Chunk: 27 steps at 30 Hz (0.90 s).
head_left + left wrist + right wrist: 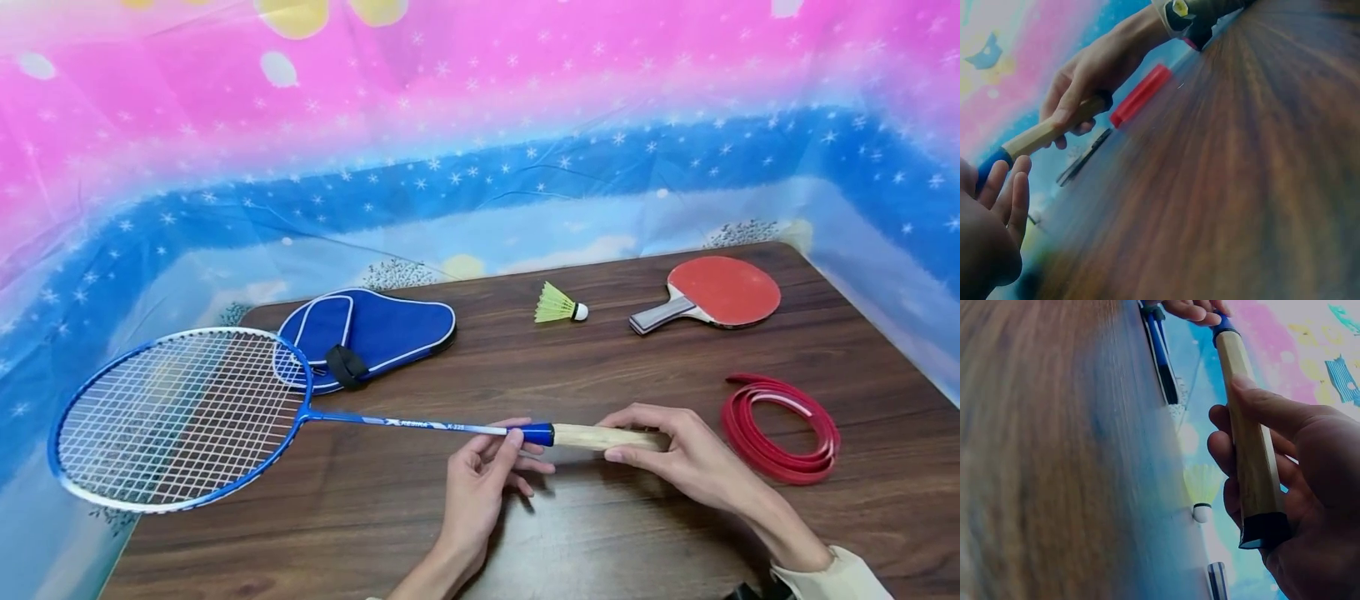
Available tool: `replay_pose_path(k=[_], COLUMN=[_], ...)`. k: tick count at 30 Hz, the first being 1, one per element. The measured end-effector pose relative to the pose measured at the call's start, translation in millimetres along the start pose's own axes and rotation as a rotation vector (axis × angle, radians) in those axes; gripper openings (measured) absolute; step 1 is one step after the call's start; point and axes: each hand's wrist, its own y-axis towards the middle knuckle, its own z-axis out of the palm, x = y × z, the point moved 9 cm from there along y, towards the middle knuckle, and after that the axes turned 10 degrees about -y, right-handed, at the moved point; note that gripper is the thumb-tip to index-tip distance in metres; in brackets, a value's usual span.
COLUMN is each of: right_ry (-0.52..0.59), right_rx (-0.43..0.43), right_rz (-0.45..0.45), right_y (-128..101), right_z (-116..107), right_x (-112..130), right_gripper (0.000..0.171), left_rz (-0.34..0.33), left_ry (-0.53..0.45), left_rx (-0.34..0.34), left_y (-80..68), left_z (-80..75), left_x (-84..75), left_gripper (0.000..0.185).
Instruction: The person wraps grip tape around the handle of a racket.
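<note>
A blue and white badminton racket (420, 423) is held above the table, its strung head to the left. The left hand (483, 492) pinches the shaft between thumb and forefinger just before the blue cone, with the other fingers spread. Around the bare wooden handle (1250, 444) curl the fingers and thumb of the right hand (678, 450). A black end cap (1264, 530) shows at the handle's butt in the right wrist view. To the right of this hand, a coiled red grip tape (821, 454) lies on the table.
At the back left lies a blue racket case (405, 321) with white piping, partly behind the strings. A yellow shuttlecock (557, 304) and a red table tennis bat (723, 292) lie farther back on the brown table (315, 533). Patterned cloth (480, 183) surrounds the table.
</note>
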Motion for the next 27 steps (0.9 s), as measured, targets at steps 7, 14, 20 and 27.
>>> replay_pose_path(k=[7, 14, 20, 27], right_ry=[0.015, 0.012, -0.009, -0.051], right_rx=[0.003, 0.017, 0.017, -0.035], right_rz=[-0.008, -0.017, 0.040, 0.124], right_y=[1, 1, 0, -2], right_z=[5, 8, 1, -10], right_x=[-1, -2, -6, -11], right_gripper=[0.025, 0.025, 0.027, 0.028], left_rz=[0.053, 0.090, 0.132, 0.177], left_ry=[-0.014, -0.030, 0.022, 0.018], left_rx=[0.087, 0.091, 0.095, 0.092], left_y=[-1.9, -3.9, -4.9, -5.9], left_z=[6.2, 6.8, 7.4, 7.5], left_x=[1.7, 3.4, 0.2, -3.8], left_gripper=[0.035, 0.028, 0.025, 0.023])
